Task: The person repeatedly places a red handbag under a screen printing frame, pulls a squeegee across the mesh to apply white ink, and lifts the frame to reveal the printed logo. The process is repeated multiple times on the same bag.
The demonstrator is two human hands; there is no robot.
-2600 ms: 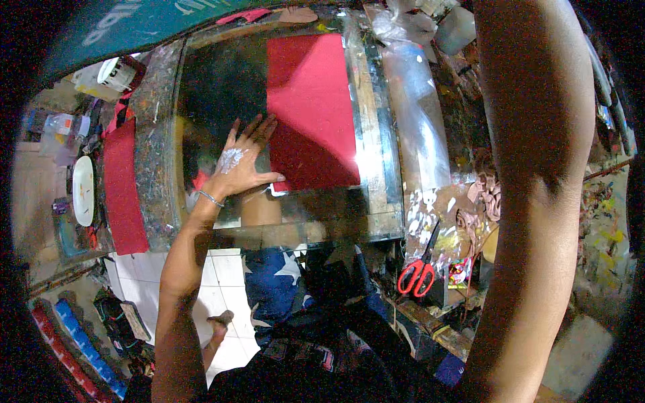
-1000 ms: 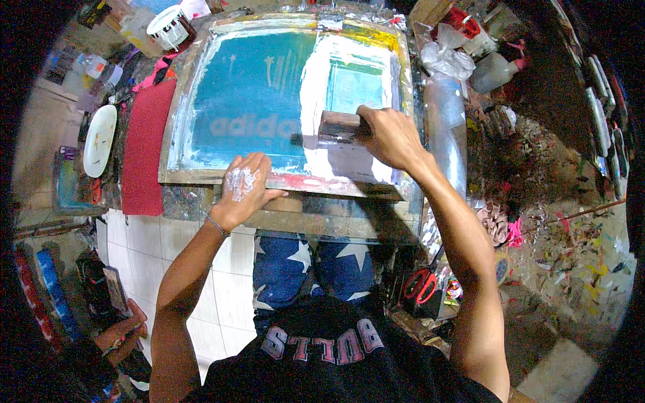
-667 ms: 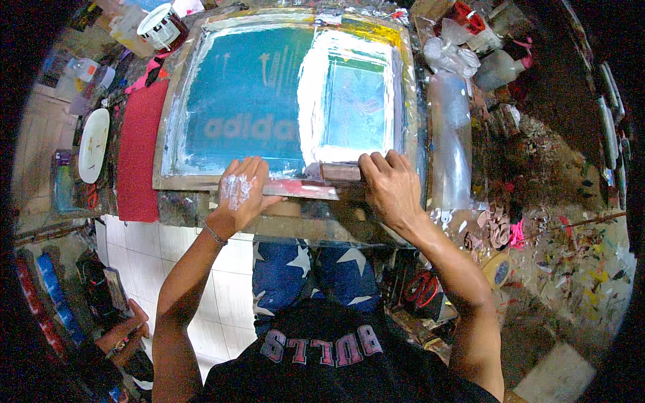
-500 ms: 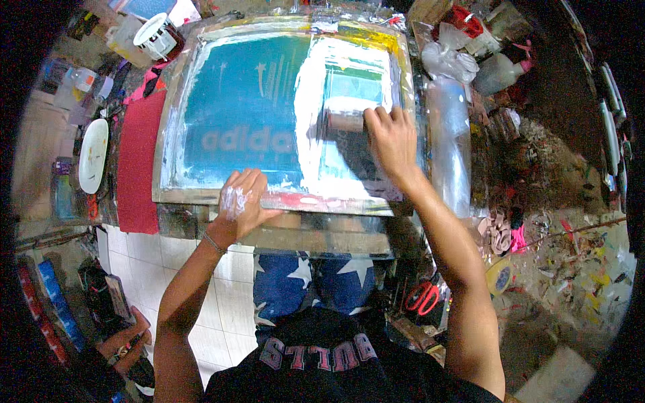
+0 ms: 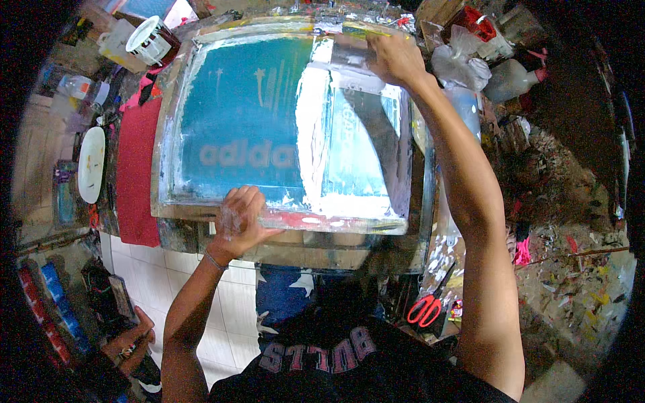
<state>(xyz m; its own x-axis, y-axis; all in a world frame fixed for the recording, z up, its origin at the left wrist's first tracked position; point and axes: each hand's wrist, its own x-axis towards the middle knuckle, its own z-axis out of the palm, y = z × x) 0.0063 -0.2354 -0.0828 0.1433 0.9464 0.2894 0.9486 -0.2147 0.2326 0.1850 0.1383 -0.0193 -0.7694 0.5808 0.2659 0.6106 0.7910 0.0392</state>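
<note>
Red-handled scissors [image 5: 424,310] hanging low at the table's near right edge. Left hand [image 5: 238,221] flat, fingers spread, pressing on the near wooden rail of the printing screen frame [image 5: 282,219]. Frame wide and square, lying flat over most of the table, its teal mesh smooth with a wet white streak. Soft red cloth [image 5: 136,171] along the left edge. Right hand [image 5: 395,57] at the far rail, curled around a squeegee [image 5: 356,62]. White round tub [image 5: 151,40] by the far left corner.
</note>
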